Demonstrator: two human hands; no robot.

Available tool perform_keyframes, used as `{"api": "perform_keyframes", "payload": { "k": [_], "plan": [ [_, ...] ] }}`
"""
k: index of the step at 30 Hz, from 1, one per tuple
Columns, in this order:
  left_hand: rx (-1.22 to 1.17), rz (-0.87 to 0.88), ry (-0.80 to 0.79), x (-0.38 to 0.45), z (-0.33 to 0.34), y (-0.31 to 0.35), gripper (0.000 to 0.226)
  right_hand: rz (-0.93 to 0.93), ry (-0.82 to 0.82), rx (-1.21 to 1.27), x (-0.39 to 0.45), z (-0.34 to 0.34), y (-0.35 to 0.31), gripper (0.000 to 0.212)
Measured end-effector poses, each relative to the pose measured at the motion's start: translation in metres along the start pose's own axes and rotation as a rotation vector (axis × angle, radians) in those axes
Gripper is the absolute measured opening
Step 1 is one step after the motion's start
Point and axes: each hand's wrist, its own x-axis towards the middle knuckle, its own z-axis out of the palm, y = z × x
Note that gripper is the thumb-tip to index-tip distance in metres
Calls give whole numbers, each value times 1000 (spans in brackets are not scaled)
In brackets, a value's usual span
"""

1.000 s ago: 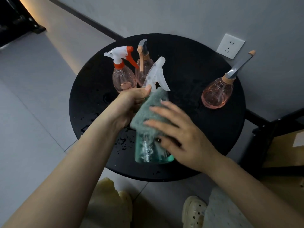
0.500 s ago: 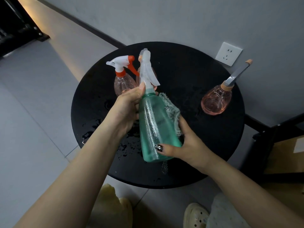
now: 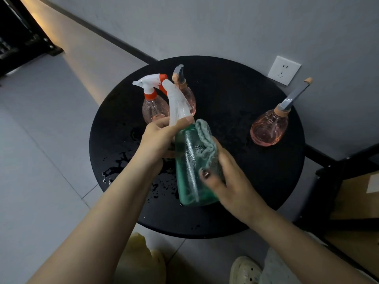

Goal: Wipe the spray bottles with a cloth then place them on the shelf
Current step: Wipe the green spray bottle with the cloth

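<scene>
A: What is held between the two hands?

B: A green spray bottle [image 3: 191,167] is held up over the round black table [image 3: 256,181]. See-through green plastic is seen, with shiny wet streaks on its side. A cloudy white trigger top [image 3: 176,103] is fixed on it, and the bottle is tipped so the top points away from the person.

A: How is it gripped?

B: The neck, just under the trigger, is gripped by the left hand [image 3: 158,138]. A grey-green cloth [image 3: 206,140] is pressed on the bottle's side by the right hand [image 3: 227,177], and fingers and thumb are curled round both.

A: What is seen past the hands?

B: Just beyond the left hand, a pink bottle with a red and white top [image 3: 152,99] is stood, with a second pink bottle [image 3: 185,91] beside it. A third pink bottle [image 3: 270,128] is stood beyond the right hand, well apart from them. Water drops [image 3: 114,171] are spread on the table under the left arm.
</scene>
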Motion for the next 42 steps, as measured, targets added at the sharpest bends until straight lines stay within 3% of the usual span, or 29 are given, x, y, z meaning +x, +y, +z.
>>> {"api": "perform_keyframes", "payload": {
  "k": [3, 8, 11, 14, 19, 23, 26, 29, 32, 37, 40, 42],
  "plan": [
    [-46, -39, -55, 0, 1, -2, 23, -86, 12, -23, 6, -8, -5, 44],
    [-160, -91, -106, 1, -5, 4, 53, -382, -97, -498, -3, -16, -6, 43],
    [-198, -106, -68, 5, -12, 2, 44, -636, -182, -818, -10, -17, -5, 36],
    [-193, -124, -99, 7, -12, -1, 60, -758, -198, -948, -9, -18, -5, 33],
    [-202, -105, -223, 7, -7, -4, 43, -596, -82, -793, 4, -19, -2, 38],
    [-119, -91, -206, 7, 1, -8, 52, -311, 32, -483, 11, -17, -1, 45],
    [-93, -67, -196, 7, 1, -9, 28, -223, 94, -330, 13, -15, 0, 46],
    [-117, -85, -202, 9, -3, -10, 28, -303, 78, -397, 6, -13, 2, 46],
    [-208, -141, -213, 12, -9, -10, 45, -519, -30, -579, -3, -13, 0, 41],
    [-235, -119, -176, 14, -12, -10, 52, -831, -214, -861, -12, -11, -1, 32],
    [-223, -122, -192, 12, -9, -8, 39, -790, -177, -824, -7, -15, -2, 33],
    [-202, -125, -247, 11, -8, -8, 39, -640, -97, -683, -1, -17, -2, 35]
  ]
}}
